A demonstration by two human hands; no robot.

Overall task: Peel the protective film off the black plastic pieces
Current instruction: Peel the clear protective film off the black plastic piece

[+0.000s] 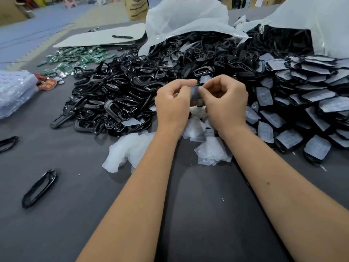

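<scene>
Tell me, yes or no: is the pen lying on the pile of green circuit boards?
No, the pen lies on the grey board behind the green circuit boards.

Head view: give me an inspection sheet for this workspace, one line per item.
Surface: dark grey table.
Job's things: film-covered pieces stacked on the right; black frames heaped centre-left; one film-covered piece held between both hands.
Clutter: peeled film scraps near the wrists; green circuit boards; pen on a grey board; white bags.
Hands: left hand and right hand pinch the piece.
Cables: nothing seen.
Surroundings: cardboard boxes, foam floor mats.
</scene>
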